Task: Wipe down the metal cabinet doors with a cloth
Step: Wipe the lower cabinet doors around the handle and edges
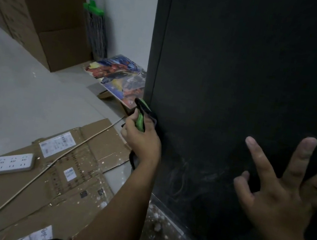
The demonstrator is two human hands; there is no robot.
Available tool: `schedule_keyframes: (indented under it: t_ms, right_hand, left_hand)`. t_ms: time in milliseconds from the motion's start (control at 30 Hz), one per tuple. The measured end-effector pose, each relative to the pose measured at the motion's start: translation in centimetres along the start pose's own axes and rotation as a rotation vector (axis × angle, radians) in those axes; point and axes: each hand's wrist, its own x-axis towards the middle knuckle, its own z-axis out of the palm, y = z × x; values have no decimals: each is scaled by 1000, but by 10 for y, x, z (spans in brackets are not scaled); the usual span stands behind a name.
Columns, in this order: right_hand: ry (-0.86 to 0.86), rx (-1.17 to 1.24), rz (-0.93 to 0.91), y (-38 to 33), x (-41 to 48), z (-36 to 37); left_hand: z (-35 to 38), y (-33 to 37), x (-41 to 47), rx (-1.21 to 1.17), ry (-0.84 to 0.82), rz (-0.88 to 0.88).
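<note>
A tall black metal cabinet door (244,75) fills the right half of the head view, with faint pale smear marks low on its face. My left hand (142,138) grips a green and black cloth (142,117) and holds it against the door's lower left edge; a dark end of the cloth hangs below my wrist. My right hand (284,191) is spread with straight fingers in front of the door's lower right part; whether it touches the metal I cannot tell.
Flattened cardboard (64,177) lies on the floor at left with a white power strip (7,163) and a cable across it. A colourful printed board (118,77), a green-headed mop (95,29) and stacked cartons (36,5) stand by the wall. White debris dots the floor at the cabinet's base.
</note>
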Motion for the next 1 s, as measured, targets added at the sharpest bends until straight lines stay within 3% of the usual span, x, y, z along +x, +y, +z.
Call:
schedule_keyframes:
  t_ms: [200, 367, 500, 767, 1000]
  right_hand:
    - [82, -42, -24, -4, 1, -1]
    - [45, -127, -31, 2, -5, 5]
    - [97, -145, -27, 0, -5, 4]
    - [117, -223, -90, 8, -10, 1]
    - [131, -212, -126, 11, -11, -4]
  left_hand:
    - [-14, -28, 11, 76, -28, -105]
    - [-25, -29, 5, 137, -57, -166]
    - [-23, -19, -6, 88, -34, -67]
    - [-27, -19, -42, 165, -210, 232]
    - [-41, -57, -70, 233, -322, -3]
